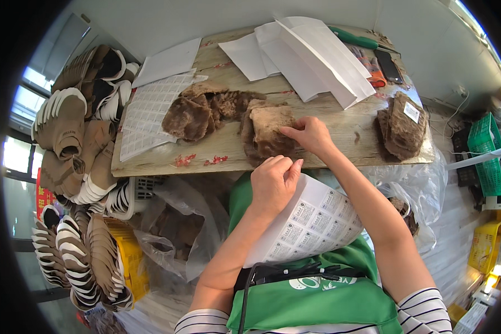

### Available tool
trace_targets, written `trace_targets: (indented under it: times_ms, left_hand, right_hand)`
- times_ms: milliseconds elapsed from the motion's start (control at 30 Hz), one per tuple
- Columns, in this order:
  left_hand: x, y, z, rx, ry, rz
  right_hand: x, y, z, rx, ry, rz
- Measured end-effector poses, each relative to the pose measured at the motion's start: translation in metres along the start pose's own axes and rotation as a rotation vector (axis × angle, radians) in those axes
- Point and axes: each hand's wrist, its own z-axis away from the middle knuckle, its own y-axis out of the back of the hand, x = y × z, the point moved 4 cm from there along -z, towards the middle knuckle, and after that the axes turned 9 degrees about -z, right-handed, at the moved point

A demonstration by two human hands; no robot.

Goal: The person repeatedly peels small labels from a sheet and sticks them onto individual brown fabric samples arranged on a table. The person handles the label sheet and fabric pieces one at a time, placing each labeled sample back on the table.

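A small stack of brown furry pieces [271, 123] lies at the middle of the table's near edge. My right hand [313, 137] is closed on the stack's right side, the thumb resting on top. At the near edge, my left hand [274, 181] has its fingers curled in and thumb up; whatever it may grip is hidden. Beneath the left hand, a white sheet of printed labels [312, 225] curves over my lap. More brown furry pieces [190, 116] lie loosely to the left. On the right, another furry stack [402, 128] bears a white label.
Label sheets [153, 106] and white papers [312, 55] cover the table's back and left. A green-handled tool [353, 38] and dark phone [388, 67] sit far right. Tan shoe pieces [67, 128] pile up at left. Plastic bags [178, 222] hang below; green baskets [487, 153] stand right.
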Motion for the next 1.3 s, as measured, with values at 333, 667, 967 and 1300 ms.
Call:
trace_targets:
  times_ms: [333,667,967,1300]
  left_hand:
    - [-0.007,-0.004,-0.011,-0.006,-0.036,0.008]
    - [-0.008,0.003,-0.038,-0.082,-0.018,-0.100]
    - [0.037,-0.019,-0.017,-0.242,-0.257,-0.065]
    - [0.029,-0.043,-0.020,-0.333,-0.146,-0.071]
  right_hand:
    - [0.036,0.092,0.027,0.135,0.124,-0.115]
    - [0.000,0.064,0.159,-0.058,0.336,-0.098]
    - [0.019,0.054,0.159,0.123,0.408,-0.202]
    - [0.010,0.051,0.166,0.359,0.707,0.113]
